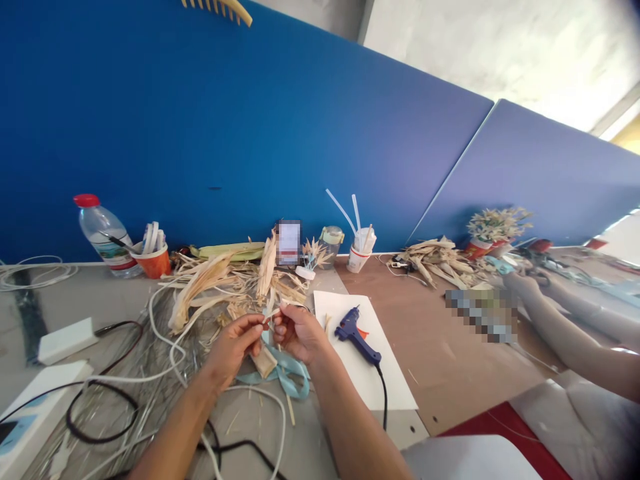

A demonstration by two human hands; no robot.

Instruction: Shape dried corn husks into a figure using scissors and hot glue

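My left hand (239, 342) and my right hand (296, 331) meet over the table, both pinched on a thin pale strip of dried husk (271, 314) held between their fingertips. Under the hands lie a light blue ribbon (293, 373) and a small piece of husk (263, 363). A heap of dried corn husks (225, 283) spreads just beyond my hands. To the right of my right hand a blue glue gun (355, 333) rests on a white sheet of paper (380, 380).
A water bottle (103, 237), an orange cup (153, 260) and a white cup with glue sticks (361, 250) stand by the blue partition (250, 133). Cables (100, 413) and white boxes (65, 340) lie at left. Another person's arms (565, 333) work at right, near more husks (435, 260).
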